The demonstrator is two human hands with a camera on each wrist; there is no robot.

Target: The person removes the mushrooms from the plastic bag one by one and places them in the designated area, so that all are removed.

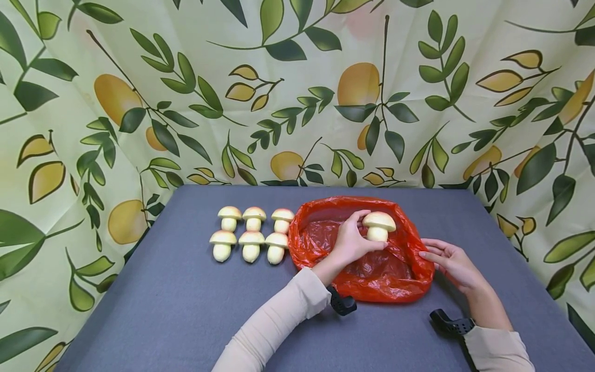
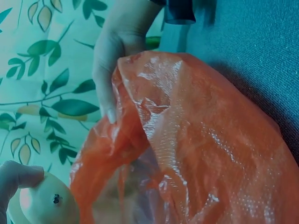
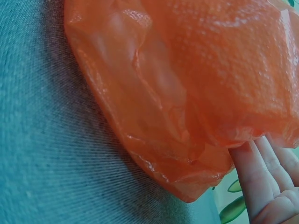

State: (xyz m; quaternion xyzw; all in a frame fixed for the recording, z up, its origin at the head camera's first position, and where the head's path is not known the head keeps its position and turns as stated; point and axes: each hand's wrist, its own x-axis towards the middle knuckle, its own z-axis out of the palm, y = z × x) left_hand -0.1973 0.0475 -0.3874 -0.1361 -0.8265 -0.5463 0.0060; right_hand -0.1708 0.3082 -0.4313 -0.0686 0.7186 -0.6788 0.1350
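Note:
My left hand (image 1: pixel 352 240) holds a toy mushroom (image 1: pixel 378 222) with a cream cap and pale stem over the mouth of a red plastic bag (image 1: pixel 386 294). In the left wrist view the stem's round end (image 2: pixel 49 200) shows a small dark mark beside the thumb. My right hand (image 1: pixel 453 263) touches the bag's right side, and its fingers (image 3: pixel 252 172) are nearly straight with the tips partly hidden by the plastic. The bag's rim is spread wide. Left of it, several matching mushrooms (image 1: pixel 251 245) lie in two rows, the nearest ones close against the bag.
A dark grey table (image 1: pixel 162 310) carries everything. Behind it and at both sides hangs a pale cloth (image 1: pixel 297 77) printed with leaves and yellow fruit. Both wrists wear black straps (image 1: pixel 341 302).

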